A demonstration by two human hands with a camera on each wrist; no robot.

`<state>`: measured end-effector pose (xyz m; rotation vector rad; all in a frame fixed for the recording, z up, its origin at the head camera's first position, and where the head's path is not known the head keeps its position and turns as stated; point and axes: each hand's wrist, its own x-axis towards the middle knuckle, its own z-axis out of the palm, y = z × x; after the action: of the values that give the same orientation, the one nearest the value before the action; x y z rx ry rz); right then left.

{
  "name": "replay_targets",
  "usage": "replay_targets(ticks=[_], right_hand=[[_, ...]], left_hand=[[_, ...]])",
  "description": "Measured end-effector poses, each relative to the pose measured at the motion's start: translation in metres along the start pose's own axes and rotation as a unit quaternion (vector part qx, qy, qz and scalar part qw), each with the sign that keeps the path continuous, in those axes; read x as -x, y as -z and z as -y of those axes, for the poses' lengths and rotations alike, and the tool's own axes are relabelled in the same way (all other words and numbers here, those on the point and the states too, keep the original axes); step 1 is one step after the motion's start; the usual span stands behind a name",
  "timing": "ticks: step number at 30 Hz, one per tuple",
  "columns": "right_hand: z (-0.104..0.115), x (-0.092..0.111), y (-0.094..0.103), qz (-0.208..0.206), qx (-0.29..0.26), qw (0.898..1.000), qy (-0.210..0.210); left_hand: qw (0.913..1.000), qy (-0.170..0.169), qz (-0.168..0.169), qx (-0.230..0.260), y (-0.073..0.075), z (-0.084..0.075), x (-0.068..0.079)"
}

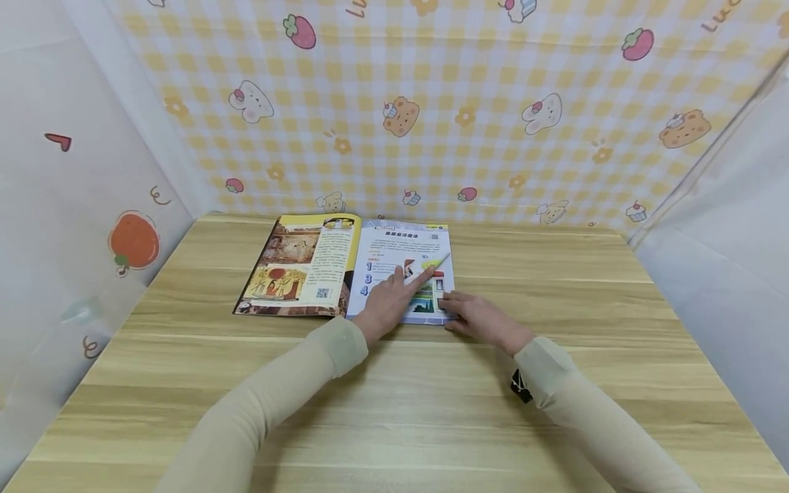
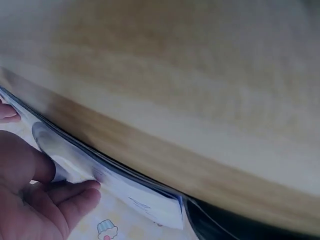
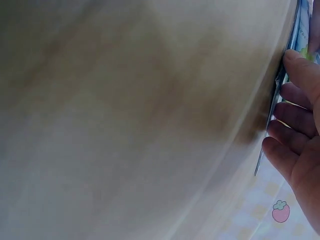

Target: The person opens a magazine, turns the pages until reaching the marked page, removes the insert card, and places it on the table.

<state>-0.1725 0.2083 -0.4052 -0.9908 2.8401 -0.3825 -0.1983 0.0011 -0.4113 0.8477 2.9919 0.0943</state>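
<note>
An open magazine (image 1: 381,241) lies flat on the wooden table, its left page carrying brown and yellow pictures. My left hand (image 1: 388,305) reaches across the lower part of the right page, index finger stretched toward that page's right edge. A pale slanted strip (image 1: 443,260) shows just past this fingertip. In the left wrist view, the hand's other fingers (image 2: 80,200) bend loosely close to the paper. My right hand (image 1: 483,318) rests at the magazine's lower right corner, fingertips over the edge of the page. The right wrist view shows its fingers (image 3: 292,125) lined up along that edge.
The wooden table (image 1: 382,411) extends around the magazine. Behind it hangs a yellow checked cloth (image 1: 345,82) with cartoon prints, and white sheets (image 1: 55,205) close off both sides. A small black device (image 1: 520,387) sits by the right sleeve.
</note>
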Motion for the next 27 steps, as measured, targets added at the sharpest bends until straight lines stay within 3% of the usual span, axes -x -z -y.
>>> replay_targets(ticks=[4, 8, 16, 23, 27], right_hand=[[0.001, 0.001, 0.002, 0.001, -0.004, 1.0, 0.0], [0.001, 0.001, 0.003, 0.0, -0.007, 1.0, -0.002], [0.003, 0.0, 0.001, 0.004, -0.009, 1.0, -0.008], [0.002, 0.002, 0.001, 0.006, -0.011, 1.0, -0.012], [0.003, 0.003, 0.002, 0.006, -0.012, 1.0, -0.01]], left_hand=[[0.9977, -0.01, 0.0, -0.067, -0.002, 0.002, 0.001], [0.9902, -0.028, -0.026, -0.135, 0.0, 0.001, 0.001], [0.9756, -0.017, -0.068, -0.208, 0.004, 0.007, 0.008], [0.9633, -0.006, -0.085, -0.255, 0.006, 0.026, 0.017], [0.9685, -0.038, -0.06, -0.239, 0.008, 0.031, 0.024]])
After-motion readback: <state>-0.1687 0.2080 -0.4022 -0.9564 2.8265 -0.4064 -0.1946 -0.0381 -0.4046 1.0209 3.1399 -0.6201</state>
